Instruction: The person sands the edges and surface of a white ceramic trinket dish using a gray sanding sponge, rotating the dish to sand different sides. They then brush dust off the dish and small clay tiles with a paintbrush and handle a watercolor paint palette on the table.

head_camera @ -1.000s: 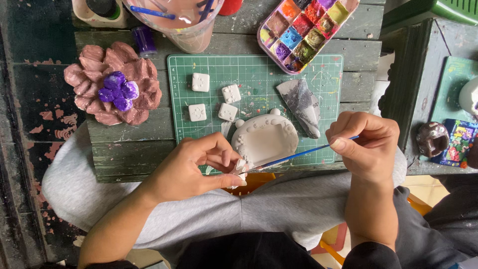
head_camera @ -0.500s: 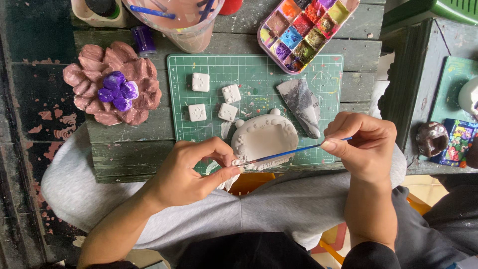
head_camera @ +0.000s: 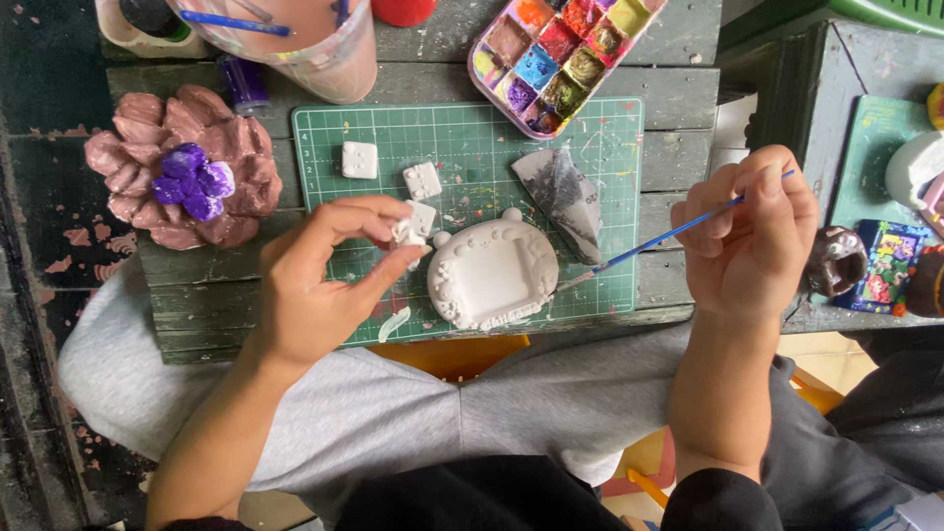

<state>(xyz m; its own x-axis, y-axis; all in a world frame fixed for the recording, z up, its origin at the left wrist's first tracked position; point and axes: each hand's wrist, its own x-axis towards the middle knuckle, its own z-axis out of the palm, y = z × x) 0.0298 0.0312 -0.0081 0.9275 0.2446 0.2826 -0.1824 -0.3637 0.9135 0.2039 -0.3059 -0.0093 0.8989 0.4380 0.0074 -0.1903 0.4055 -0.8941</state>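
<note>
Tile (head_camera: 408, 234), pinched in left hand (head_camera: 315, 285) over the mat's (head_camera: 472, 147) front edge, wants steadying; right hand (head_camera: 752, 236) grips brush (head_camera: 669, 236) lightly.

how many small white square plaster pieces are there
4: two lying on the green mat at and, one at beside the left hand, one pinched in its fingers.
</note>
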